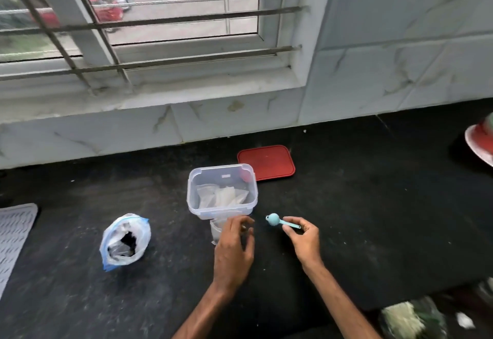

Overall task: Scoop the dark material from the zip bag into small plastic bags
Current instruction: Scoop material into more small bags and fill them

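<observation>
Gripping a small plastic bag (pixel 216 232), the left hand (pixel 233 253) curls its fingers (pixel 231 225). The right hand (pixel 305 242) pinches the blue scoop (pixel 274 219).

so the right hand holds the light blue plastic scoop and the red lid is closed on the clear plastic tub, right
Not quite. The right hand does hold the light blue plastic scoop, but the flat red lid lies on the black counter behind the open clear plastic tub, as the head view shows.
</observation>
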